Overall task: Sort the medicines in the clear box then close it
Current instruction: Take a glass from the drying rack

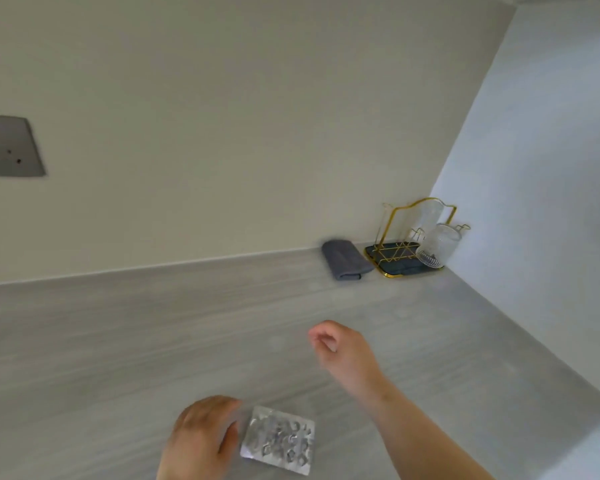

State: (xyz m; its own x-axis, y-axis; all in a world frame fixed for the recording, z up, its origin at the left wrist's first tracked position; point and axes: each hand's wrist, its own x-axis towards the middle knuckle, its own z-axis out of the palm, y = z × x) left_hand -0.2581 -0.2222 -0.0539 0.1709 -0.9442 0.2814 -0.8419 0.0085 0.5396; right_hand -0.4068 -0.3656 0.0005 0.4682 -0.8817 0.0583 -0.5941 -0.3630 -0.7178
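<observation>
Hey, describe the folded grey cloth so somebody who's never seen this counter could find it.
Follow the grey counter to its far right corner. The folded grey cloth lies against the wall, left of the gold wire rack. It's the only soft, dark thing there.

One silver foil blister pack (278,439) lies flat at the near edge of the pale grey worktop (118,341), blister side up, slightly skewed, several pockets looking crumpled.
</observation>
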